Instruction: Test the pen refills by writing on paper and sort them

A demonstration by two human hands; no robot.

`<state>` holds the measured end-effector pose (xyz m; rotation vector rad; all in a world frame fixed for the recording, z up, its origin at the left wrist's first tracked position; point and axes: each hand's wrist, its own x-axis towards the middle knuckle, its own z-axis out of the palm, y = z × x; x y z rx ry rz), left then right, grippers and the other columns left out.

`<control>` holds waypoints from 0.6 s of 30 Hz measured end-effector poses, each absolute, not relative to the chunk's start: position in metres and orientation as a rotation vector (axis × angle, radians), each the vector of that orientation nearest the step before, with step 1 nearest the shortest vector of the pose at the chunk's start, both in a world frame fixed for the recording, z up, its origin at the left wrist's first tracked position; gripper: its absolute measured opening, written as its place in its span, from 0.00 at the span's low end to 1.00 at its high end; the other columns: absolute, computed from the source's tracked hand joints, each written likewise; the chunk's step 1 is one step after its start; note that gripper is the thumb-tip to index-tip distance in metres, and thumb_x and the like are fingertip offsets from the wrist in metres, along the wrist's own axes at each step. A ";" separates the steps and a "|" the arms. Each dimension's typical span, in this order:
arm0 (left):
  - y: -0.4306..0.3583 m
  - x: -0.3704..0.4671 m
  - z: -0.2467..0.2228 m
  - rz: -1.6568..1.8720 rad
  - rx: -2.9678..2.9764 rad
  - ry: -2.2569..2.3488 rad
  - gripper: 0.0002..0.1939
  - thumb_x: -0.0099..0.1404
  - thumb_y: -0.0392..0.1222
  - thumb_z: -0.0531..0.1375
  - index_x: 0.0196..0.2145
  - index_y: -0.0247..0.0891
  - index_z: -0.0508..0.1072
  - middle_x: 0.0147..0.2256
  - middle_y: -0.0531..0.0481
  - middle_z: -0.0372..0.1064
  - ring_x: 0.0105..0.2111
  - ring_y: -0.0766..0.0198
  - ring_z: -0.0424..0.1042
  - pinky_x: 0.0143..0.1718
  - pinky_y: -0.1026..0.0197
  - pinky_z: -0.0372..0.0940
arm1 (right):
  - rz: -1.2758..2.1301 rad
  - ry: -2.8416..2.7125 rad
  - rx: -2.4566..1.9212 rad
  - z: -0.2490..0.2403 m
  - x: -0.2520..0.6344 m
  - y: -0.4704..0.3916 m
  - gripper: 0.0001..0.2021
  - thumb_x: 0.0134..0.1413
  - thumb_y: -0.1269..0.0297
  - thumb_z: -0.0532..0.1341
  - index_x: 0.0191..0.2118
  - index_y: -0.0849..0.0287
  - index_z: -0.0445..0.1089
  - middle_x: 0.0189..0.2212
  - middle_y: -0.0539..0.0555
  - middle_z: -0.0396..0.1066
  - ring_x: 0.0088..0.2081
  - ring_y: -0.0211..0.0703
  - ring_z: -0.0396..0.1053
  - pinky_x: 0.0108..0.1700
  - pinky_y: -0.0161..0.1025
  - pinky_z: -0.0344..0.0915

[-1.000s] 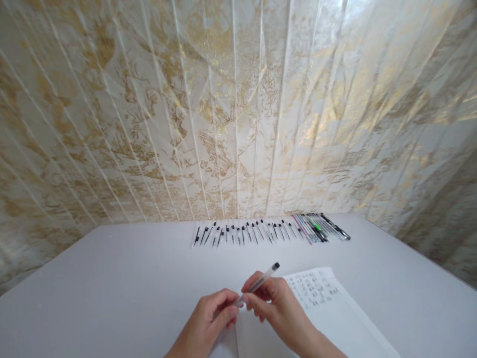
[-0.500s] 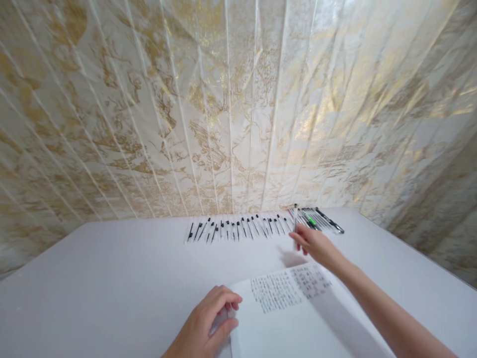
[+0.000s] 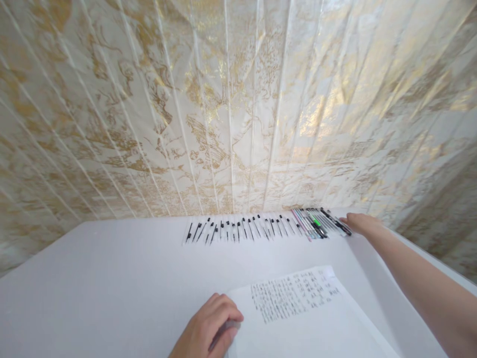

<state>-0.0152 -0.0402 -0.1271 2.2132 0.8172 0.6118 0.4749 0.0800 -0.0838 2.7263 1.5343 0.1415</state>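
Relative to the preceding frame, the right hand (image 3: 360, 223) has shifted rightward, from above the pens to the right end of their row, while the left hand (image 3: 214, 323) remains at the left edge of the paper (image 3: 298, 323). The right hand lies low at the far side of the table (image 3: 112, 283), its fingers just beside the dark pens (image 3: 345, 229) that end the row; how far its grip is open, and whether it has hold of a pen, cannot be told. The left hand is loosely curled, the thumb below the bent fingers with a narrow space between them; something greyish shows there, too blurred to identify, and whether it is gripped cannot be told. Immediately left of the right hand's grip lies a close-set group of pens (image 3: 303, 224), one bearing a bright green section (image 3: 317, 223). Farther left, a spaced row of clear pens with black parts (image 3: 244, 229) extends along the back of the table, beyond the left hand. Handwriting (image 3: 283, 298) covers the upper part of the paper, to the right of the left hand's grip. A gold-patterned, pleated sheet (image 3: 208, 124) rises behind the pens.
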 end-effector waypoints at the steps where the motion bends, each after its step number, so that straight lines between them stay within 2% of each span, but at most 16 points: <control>1: -0.040 -0.015 -0.127 0.622 2.211 0.816 0.07 0.68 0.36 0.49 0.39 0.41 0.67 0.37 0.49 0.68 0.38 0.61 0.66 0.40 0.61 0.62 | 0.059 1.493 2.716 -0.088 0.476 0.082 0.12 0.62 0.62 0.57 0.49 0.59 0.67 0.49 0.57 0.67 0.45 0.44 0.69 0.45 0.45 0.68; 4: -0.040 -0.016 -0.128 0.638 2.205 0.820 0.08 0.68 0.36 0.49 0.39 0.41 0.67 0.37 0.49 0.68 0.38 0.61 0.66 0.39 0.61 0.62 | -0.117 1.429 2.668 -0.096 0.476 0.083 0.13 0.62 0.62 0.57 0.50 0.58 0.66 0.49 0.57 0.67 0.45 0.44 0.69 0.45 0.46 0.68; 8: -0.037 -0.017 -0.133 0.620 2.230 0.785 0.08 0.68 0.38 0.48 0.38 0.41 0.67 0.37 0.47 0.68 0.38 0.60 0.66 0.39 0.61 0.62 | -0.102 1.471 2.669 -0.097 0.471 0.072 0.11 0.64 0.62 0.54 0.49 0.57 0.67 0.49 0.56 0.67 0.45 0.43 0.69 0.46 0.44 0.68; 13: -0.037 -0.017 -0.135 0.640 2.263 0.771 0.09 0.67 0.37 0.48 0.38 0.40 0.67 0.38 0.47 0.68 0.39 0.60 0.66 0.41 0.60 0.63 | 0.124 1.717 2.717 -0.086 0.423 0.061 0.18 0.66 0.67 0.45 0.53 0.70 0.64 0.49 0.72 0.66 0.51 0.54 0.66 0.49 0.47 0.62; 14: -0.038 -0.017 -0.135 0.639 2.265 0.781 0.09 0.67 0.37 0.48 0.38 0.40 0.67 0.38 0.47 0.68 0.39 0.60 0.66 0.41 0.60 0.63 | 0.161 1.819 2.697 -0.086 0.406 0.057 0.18 0.65 0.67 0.46 0.54 0.70 0.63 0.49 0.72 0.66 0.53 0.54 0.65 0.50 0.46 0.61; 17: -0.041 -0.017 -0.133 0.636 2.298 0.805 0.08 0.67 0.38 0.49 0.39 0.40 0.67 0.38 0.46 0.68 0.40 0.59 0.66 0.42 0.60 0.63 | 0.208 2.204 2.554 -0.092 0.348 0.026 0.16 0.65 0.63 0.47 0.53 0.60 0.64 0.51 0.61 0.66 0.53 0.47 0.64 0.53 0.39 0.60; 18: -0.042 -0.018 -0.134 0.630 2.333 0.794 0.09 0.67 0.41 0.51 0.41 0.40 0.67 0.40 0.45 0.67 0.42 0.58 0.66 0.44 0.58 0.63 | 0.209 2.448 2.455 -0.099 0.329 0.011 0.16 0.64 0.62 0.48 0.51 0.60 0.65 0.50 0.62 0.68 0.51 0.48 0.65 0.52 0.41 0.61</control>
